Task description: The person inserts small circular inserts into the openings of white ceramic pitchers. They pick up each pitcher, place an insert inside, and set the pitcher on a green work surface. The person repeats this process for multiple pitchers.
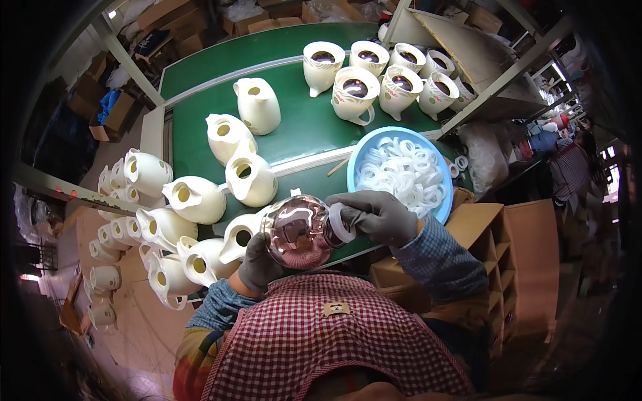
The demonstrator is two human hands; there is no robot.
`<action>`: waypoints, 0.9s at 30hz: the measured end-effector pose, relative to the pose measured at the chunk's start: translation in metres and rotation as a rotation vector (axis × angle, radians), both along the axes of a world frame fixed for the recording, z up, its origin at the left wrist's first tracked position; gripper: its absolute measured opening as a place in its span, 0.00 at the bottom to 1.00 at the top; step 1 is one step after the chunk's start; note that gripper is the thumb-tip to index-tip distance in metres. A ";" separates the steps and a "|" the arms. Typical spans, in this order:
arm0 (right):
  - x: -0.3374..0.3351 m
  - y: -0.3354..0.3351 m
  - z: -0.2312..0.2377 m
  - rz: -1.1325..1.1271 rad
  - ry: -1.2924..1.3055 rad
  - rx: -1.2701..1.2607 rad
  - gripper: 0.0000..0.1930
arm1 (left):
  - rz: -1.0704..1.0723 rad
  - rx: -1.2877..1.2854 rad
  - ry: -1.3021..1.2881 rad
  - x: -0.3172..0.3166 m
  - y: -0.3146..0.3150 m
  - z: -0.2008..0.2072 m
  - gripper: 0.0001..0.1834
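A mirrored, rose-tinted glass flask point(299, 235) is held over the near edge of a green worktable point(301, 100), its mouth at 3 o'clock. The underside is out of sight, its left flank is partly covered by fingers, and reflections blur its outline. A translucent white ring point(342, 224) stands at the mouth; whether it is fully seated cannot be told.

The left hand point(261, 262), in a dark gray glove, is clamped on the flask from 8 o'clock, some fingers hidden beneath the round body. The right hand point(381, 217), gloved alike, pinches the ring from 3 o'clock, its fingertips partly obscured.

With the flask as clock center, a smooth blue basin point(352, 175) at 2 o'clock brims with loose, glossy rings point(401, 175), its near rim partly covered by the right hand. Glossy cream jugs point(194, 200) with pointed spouts crowd 8 to 11 o'clock, the nearest cut off by the flask and glove. At 1 o'clock stand patterned jugs point(354, 97) with dark, shiny interiors. Brown cardboard point(481, 224) shows at 3 o'clock; a red-and-white checked apron point(334, 307) spreads at 6. Dark fisheye edges swallow the outer clutter.
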State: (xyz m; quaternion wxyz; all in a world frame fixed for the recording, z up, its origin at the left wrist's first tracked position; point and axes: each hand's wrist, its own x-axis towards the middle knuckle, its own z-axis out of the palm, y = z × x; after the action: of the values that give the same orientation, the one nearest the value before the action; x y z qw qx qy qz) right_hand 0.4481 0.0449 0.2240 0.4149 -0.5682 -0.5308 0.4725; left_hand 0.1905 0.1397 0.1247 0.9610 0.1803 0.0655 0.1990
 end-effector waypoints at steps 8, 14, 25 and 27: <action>-0.022 -0.023 0.019 0.017 -0.566 0.113 0.38 | -0.028 0.037 0.026 0.000 -0.005 0.011 0.52; -0.032 -0.013 -0.008 -0.075 -0.420 0.289 0.53 | 0.219 0.586 0.309 -0.014 -0.009 0.000 0.56; -0.040 0.033 -0.043 0.023 -0.301 0.536 0.43 | 0.207 0.347 0.251 -0.024 0.013 0.010 0.50; -0.041 0.042 -0.041 0.040 -0.366 0.499 0.43 | 0.184 0.185 0.168 -0.018 0.013 0.013 0.46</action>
State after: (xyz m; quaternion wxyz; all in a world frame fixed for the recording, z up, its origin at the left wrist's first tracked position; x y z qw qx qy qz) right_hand 0.4068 0.0871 0.1831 0.4299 -0.5138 -0.7074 0.2255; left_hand 0.1722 0.1527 0.1378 0.9091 0.2775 0.1435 0.2757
